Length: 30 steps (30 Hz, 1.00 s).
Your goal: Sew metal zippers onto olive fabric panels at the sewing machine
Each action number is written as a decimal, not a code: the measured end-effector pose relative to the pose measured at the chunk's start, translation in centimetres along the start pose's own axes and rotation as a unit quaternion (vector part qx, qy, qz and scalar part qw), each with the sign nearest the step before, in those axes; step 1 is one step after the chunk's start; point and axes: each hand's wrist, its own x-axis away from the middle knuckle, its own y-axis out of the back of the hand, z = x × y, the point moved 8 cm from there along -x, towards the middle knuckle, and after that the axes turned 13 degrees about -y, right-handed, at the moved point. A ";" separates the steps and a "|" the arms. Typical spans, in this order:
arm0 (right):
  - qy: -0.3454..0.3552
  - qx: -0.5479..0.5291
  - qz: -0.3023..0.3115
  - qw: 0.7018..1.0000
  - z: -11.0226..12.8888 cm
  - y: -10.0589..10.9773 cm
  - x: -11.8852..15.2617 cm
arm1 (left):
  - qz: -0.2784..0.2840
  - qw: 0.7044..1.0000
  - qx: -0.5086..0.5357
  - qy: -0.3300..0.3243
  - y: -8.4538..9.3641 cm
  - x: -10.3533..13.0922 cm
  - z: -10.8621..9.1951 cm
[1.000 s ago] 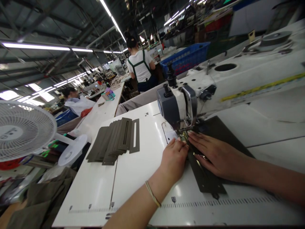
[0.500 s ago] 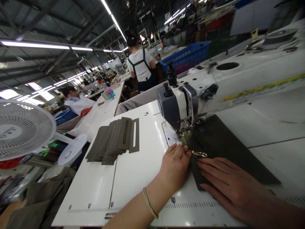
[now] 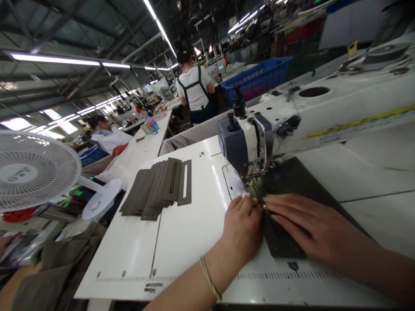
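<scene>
Right hand (image 3: 306, 222) shifts up, right of centre, fingers side by side at zipper (image 3: 256, 188); left hand (image 3: 244, 229) curled; pinching unclear; best keep panel (image 3: 283, 244) flat.

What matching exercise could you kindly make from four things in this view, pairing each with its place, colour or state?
Things:
1. Fan
2. Basket
3. Left hand
4. Right hand

Descriptions:
A. Bare wrist, fingers over the dark fabric
B. Blue, beyond the sewing machine
C. White, at the picture's left edge
D. Band around the wrist

Pairs: 1-C, 2-B, 3-D, 4-A
</scene>
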 end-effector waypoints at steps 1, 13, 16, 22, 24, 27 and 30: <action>0.001 0.025 -0.008 1.000 -0.4 -0.5 -0.4 | 0.004 1.000 -0.001 -0.001 0.0 0.0 0.0; 0.001 0.082 0.022 0.996 -2.4 -3.4 -1.1 | 0.038 0.999 0.023 -0.003 -0.8 -0.4 1.1; -0.005 0.071 0.009 0.997 -2.8 -3.6 -1.6 | 0.034 0.999 0.026 -0.002 -0.8 -0.7 1.6; -0.015 0.063 0.002 0.998 -4.0 -4.3 -2.5 | 0.049 0.998 0.038 0.009 -1.1 -1.6 2.8; -0.024 0.056 0.015 0.998 -4.4 -4.5 -2.9 | 0.052 0.998 0.035 0.015 -1.3 -1.8 3.3; -0.038 0.060 0.025 0.997 -4.8 -4.7 -3.6 | 0.055 0.997 0.037 0.026 -1.8 -1.8 4.1; -0.043 0.079 0.010 0.996 -4.9 -4.7 -4.1 | 0.065 0.996 0.049 0.040 -2.4 -1.6 4.8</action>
